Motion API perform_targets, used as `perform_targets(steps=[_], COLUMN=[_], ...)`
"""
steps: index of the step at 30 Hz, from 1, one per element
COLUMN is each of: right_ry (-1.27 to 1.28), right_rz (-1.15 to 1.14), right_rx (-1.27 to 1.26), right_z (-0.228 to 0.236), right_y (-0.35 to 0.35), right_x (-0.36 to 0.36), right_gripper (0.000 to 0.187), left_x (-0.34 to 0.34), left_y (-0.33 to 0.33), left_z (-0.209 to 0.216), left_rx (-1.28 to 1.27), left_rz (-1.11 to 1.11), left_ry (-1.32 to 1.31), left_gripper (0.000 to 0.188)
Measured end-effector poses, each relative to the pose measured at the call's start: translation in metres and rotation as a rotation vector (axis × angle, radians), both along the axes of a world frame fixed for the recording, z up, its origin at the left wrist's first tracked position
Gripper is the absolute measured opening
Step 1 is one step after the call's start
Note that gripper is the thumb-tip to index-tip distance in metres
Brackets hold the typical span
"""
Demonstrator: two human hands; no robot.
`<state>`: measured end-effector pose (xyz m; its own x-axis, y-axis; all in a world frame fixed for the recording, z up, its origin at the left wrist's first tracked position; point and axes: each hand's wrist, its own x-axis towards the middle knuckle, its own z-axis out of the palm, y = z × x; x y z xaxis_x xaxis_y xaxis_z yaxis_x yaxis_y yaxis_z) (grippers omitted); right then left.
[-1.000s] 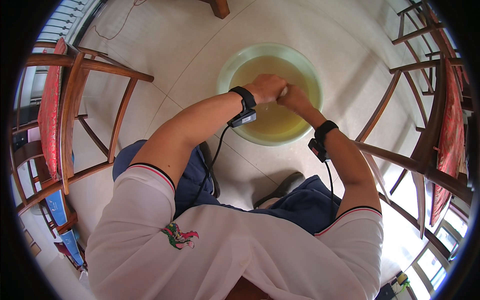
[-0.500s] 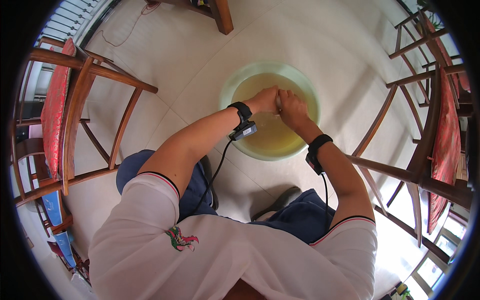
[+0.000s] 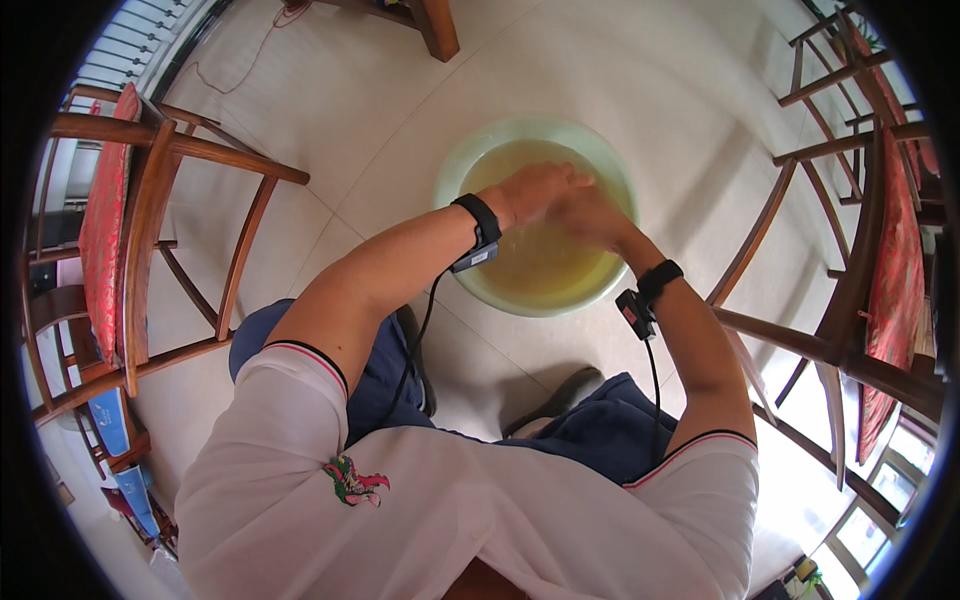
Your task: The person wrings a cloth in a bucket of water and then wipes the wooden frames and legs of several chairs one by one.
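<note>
Here we are over the round, pale-green basin (image 3: 540, 126), which sits on the beige tiled floor (image 3: 390, 140) with cloudy yellowish water (image 3: 545, 268) inside. Our bare left hand (image 3: 540, 192) and bare right hand (image 3: 597, 215) overlap in view above that water, the right one badly blurred; we can't tell whether either grips anything. Brown wooden chairs (image 3: 143, 250) flank the basin.

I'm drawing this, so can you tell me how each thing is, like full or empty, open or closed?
Pale green basin: on the floor, holding water
Water: cloudy, yellowish
Left hand: above the water, grip unclear
Right hand: beside the left, blurred, grip unclear
Left wrist strap: fastened
Right wrist strap: fastened
Left chair: standing
</note>
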<state>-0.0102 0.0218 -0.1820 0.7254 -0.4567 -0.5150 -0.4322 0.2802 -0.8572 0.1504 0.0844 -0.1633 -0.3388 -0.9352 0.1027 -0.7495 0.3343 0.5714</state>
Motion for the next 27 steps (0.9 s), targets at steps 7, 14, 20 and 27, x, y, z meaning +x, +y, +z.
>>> perform_targets(steps=[7, 14, 20, 27], right_ry=[0.286, 0.519, 0.556, 0.553], right_rz=[0.097, 0.164, 0.198, 0.11], right_rx=[-0.503, -0.744, -0.767, -0.613], right_z=[-0.01, -0.005, -0.004, 0.027], right_y=[-0.001, 0.004, -0.002, -0.004], right_x=[0.019, 0.024, 0.027, 0.041], right_gripper=[0.042, 0.038, 0.032, 0.038], left_x=[0.001, -0.001, 0.007, 0.032], left_y=[-0.003, -0.01, -0.021, -0.038], left_z=[0.006, -0.027, -0.042, -0.021], left_rx=[0.168, 0.232, 0.366, 0.568], left_rz=[0.077, 0.143, 0.185, -0.018], left_ry=[-0.025, -0.035, 0.068, 0.179], left_gripper=[0.014, 0.014, 0.015, 0.038])
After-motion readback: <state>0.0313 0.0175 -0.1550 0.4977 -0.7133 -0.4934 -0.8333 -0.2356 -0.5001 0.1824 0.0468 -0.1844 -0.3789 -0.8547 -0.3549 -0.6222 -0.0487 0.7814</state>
